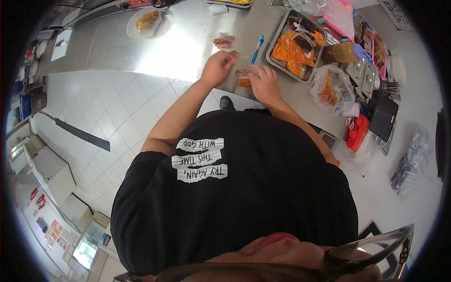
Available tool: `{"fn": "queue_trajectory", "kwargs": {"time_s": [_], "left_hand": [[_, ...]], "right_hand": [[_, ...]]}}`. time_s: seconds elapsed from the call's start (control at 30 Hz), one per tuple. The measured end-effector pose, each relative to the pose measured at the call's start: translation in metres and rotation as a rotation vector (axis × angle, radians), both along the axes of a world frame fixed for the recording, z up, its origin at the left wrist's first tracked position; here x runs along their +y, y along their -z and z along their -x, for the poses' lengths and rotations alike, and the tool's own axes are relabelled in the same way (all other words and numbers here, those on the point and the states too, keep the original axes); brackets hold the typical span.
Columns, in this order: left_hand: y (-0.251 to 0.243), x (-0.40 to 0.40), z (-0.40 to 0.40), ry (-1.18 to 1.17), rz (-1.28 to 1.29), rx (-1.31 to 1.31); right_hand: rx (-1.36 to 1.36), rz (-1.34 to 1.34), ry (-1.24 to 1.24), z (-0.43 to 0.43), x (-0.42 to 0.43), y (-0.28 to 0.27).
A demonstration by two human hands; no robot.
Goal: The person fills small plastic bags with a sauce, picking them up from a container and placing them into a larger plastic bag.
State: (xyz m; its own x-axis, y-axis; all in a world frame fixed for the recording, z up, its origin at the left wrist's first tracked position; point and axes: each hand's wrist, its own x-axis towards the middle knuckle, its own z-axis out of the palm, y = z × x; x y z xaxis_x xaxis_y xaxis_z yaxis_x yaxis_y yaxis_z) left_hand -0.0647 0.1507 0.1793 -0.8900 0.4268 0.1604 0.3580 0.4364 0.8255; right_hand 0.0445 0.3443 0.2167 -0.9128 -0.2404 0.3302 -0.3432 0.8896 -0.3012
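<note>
My left hand [217,67] is over the steel counter with its fingers bent inward. A small brownish piece [234,54] lies at its fingertips; whether it is gripped is unclear. My right hand [266,84] has thumb and fingertips on the edge of a small clear packet [243,78] with reddish-orange contents, near the counter's front edge. Beyond my left hand lie similar reddish packets [223,41]. A blue pen [258,49] rests between them and a steel tray [273,58] at the right. Orange-filled packets [289,53] and dark sachets [303,42] fill the tray.
Right of the tray are a plastic bag [331,90] with orange packets, a purple-capped bottle [343,53], lidded steel containers [363,75] and a dark tablet [384,116]. A plate with fried food [147,20] stands far left on the counter [109,46].
</note>
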Motion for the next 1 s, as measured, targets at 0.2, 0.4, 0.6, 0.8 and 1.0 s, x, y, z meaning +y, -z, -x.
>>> {"fn": "queue_trajectory", "kwargs": {"time_s": [0.2,0.4,0.6,0.8,1.0], "left_hand": [[-0.005,-0.004,-0.024,0.223,0.029,-0.33],[0.007,-0.008,-0.009,0.285,-0.116,-0.538],[0.02,-0.002,0.0,0.321,-0.192,-0.554],[0.024,0.01,0.036,-0.083,-0.037,0.126],[-0.004,0.003,0.007,0.22,-0.236,-0.038]], "right_hand": [[0.028,-0.017,-0.051,0.007,0.003,0.009],[-0.137,0.075,-0.044,0.011,0.0,0.017],[-0.217,0.07,-0.006,0.011,0.008,0.013],[-0.244,0.051,0.0,0.006,0.02,0.008],[-0.075,0.051,0.045,0.016,0.01,-0.01]]}}
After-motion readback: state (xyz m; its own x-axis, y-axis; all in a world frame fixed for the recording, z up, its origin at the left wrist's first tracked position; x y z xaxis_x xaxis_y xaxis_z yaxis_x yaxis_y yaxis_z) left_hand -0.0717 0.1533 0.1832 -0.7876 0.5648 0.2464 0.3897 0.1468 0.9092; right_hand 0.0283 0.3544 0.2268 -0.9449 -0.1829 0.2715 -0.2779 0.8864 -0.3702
